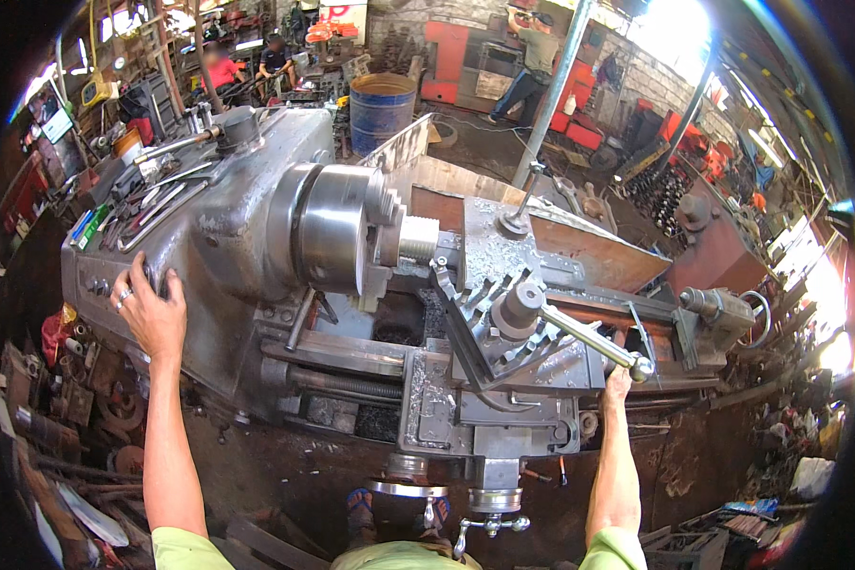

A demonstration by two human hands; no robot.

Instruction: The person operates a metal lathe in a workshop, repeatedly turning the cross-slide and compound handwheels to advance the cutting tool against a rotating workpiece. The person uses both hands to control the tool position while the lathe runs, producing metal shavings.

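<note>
Metalworking machine shop. Big lathe point(356, 354) mid-frame, metal chips point(496, 258) on it, hand tools point(166, 201) lying on its headstock point(204, 294), left. Loose metal parts point(76, 380) heaped lower left. Blue drum point(380, 125) upper center, red machinery point(444, 59) just right of it, rough brick wall point(627, 59) upper right.

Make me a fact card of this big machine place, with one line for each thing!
Machine: gray lathe
Left grip: spread out at the lathe's gray body
Right grip: at the ball end of a lever, partly hidden
Spinner part: round clamp holding a shiny metal piece
On top: hand tools
Behind: blue drum
</note>
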